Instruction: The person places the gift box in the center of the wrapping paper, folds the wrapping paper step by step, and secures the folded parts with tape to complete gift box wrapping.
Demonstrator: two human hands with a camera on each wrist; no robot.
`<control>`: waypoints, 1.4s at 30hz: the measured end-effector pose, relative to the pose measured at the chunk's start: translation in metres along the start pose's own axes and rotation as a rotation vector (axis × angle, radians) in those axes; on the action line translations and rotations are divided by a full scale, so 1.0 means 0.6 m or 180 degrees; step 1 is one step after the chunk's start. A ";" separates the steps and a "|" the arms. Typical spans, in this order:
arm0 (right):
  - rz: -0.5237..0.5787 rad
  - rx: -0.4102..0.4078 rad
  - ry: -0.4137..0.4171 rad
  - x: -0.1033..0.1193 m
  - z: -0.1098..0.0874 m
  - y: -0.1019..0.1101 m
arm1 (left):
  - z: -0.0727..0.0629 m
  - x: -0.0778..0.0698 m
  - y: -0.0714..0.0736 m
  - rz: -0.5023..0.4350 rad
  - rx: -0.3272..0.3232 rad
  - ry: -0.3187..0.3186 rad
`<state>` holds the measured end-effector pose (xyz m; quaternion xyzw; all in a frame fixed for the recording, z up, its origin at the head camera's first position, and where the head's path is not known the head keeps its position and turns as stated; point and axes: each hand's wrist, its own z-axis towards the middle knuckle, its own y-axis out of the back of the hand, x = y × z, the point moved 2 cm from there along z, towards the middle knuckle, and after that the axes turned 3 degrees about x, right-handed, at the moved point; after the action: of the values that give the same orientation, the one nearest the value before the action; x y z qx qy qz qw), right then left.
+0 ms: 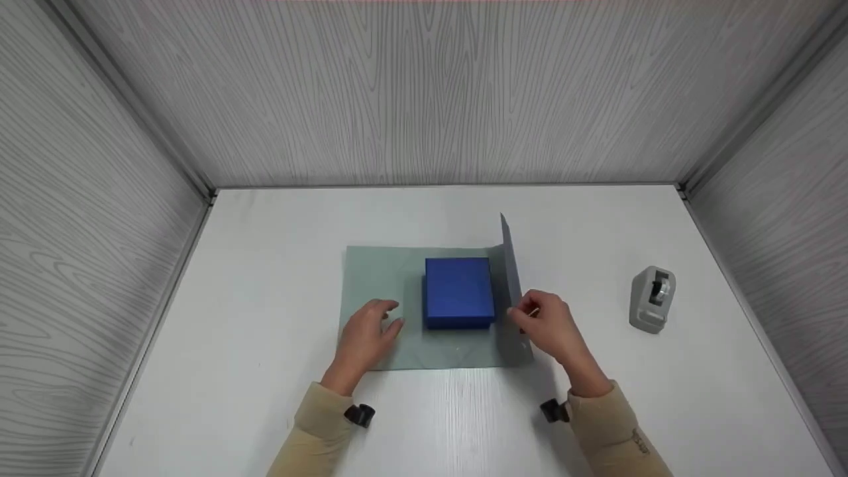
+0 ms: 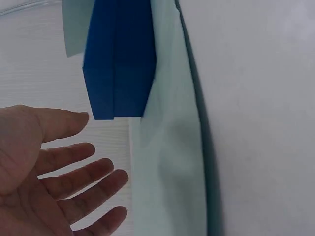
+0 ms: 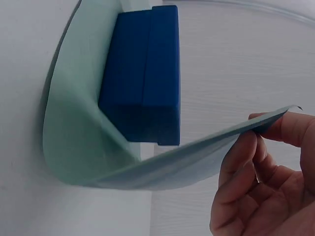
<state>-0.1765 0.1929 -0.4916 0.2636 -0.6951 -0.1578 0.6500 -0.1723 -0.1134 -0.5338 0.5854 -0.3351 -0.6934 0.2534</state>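
One blue box [image 1: 459, 291] lay on green paper [image 1: 381, 278] near the middle of the head view; just to its right, the right hand [image 1: 550, 326] pinched the raised flap [image 1: 511, 271] in its fingers; at lower left, the left hand [image 1: 363, 336] held nothing, fingers apart.

Both arms in play, and what a contrast! The left forearm [image 1: 306, 440] slanted up and inward from the bottom edge, the right forearm [image 1: 626, 440] mirrored it, tan sleeves [image 1: 324, 409] ending just short of bare wrists [image 1: 340, 379]. Over on the left, the left hand [image 1: 366, 336] was loose and holding nothing: thumb [image 2: 64, 124] out, four fingers [image 2: 86, 178] spread with gaps between them, gently bent, palm [image 2: 29, 211] showing to its wrist camera. And the right hand [image 1: 546, 324]? All precision! Its thumb and fingertips were drawn together in a pinch, the other fingers curled in toward the palm.
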 end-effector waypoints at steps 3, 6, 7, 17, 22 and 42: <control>-0.0147 -0.0048 0.0161 0.016 0.000 -0.019 | 0.010 -0.025 -0.003 -0.0453 -0.0034 -0.0125; -0.0294 -0.0093 0.0220 0.029 0.001 -0.036 | 0.020 -0.050 -0.011 -0.0881 -0.0004 -0.0231; -0.0328 -0.0098 0.0241 0.033 0.001 -0.041 | 0.023 -0.057 -0.014 -0.1006 0.0018 -0.0249; -0.0342 0.0009 0.0430 0.051 0.008 -0.076 | 0.061 -0.100 -0.042 -0.1629 0.0115 -0.0101; -0.0327 0.0063 0.0502 0.054 0.009 -0.086 | 0.072 -0.107 -0.051 -0.1643 0.0120 -0.0019; -0.0310 -0.0394 0.0640 0.033 0.032 -0.059 | 0.090 -0.088 -0.054 -0.1443 -0.0267 0.0086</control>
<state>-0.1898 0.1504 -0.4974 0.2709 -0.6018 -0.2045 0.7229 -0.2143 -0.0441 -0.5199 0.6440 -0.1625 -0.7380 0.1197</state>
